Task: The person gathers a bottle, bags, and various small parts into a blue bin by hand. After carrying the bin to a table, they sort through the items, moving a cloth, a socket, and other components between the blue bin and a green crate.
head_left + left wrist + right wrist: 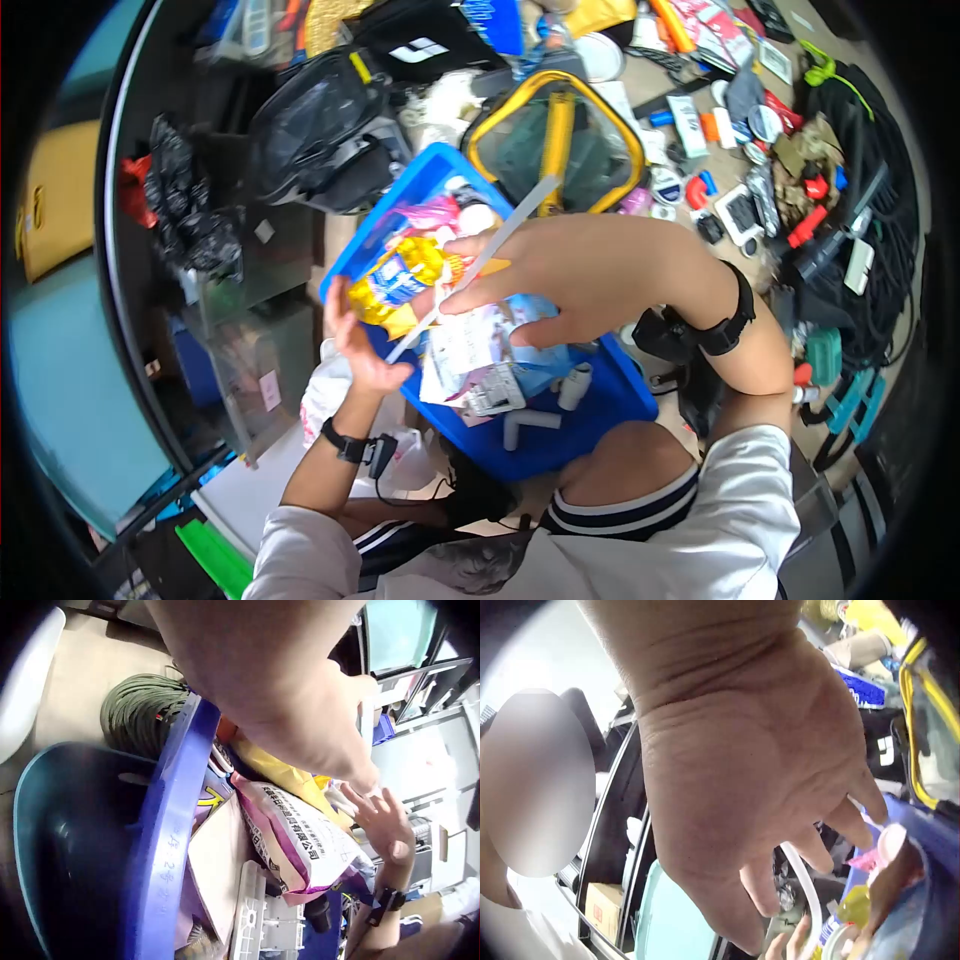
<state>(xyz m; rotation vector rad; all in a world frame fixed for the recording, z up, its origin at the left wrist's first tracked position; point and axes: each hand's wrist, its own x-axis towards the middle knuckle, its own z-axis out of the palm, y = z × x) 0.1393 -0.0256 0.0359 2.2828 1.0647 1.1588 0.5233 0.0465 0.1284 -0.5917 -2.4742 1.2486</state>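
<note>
A thin white strip [522, 212] slants over the filled blue bin [600, 385] in the head view. My right hand [590, 270] reaches over the bin with extended, spread fingers; the strip crosses its fingers and, in the right wrist view, the strip [807, 889] emerges behind them. At the bin's left side, my left hand [365, 345] has its fingers apart and its thumb near the strip's lower end; its grip is unclear. Beneath the hands lie a yellow packet [415, 262], a white-and-blue packet [468, 340] and white pipe pieces [530, 420].
A yellow-edged clear case [625, 125] stands beyond the bin, beside a dark bag [315, 130]. Scattered small items and black cables [870, 250] cover the right side. A glass-sided shelf [265, 340] stands left. The left wrist view shows a dark teal container [75, 847].
</note>
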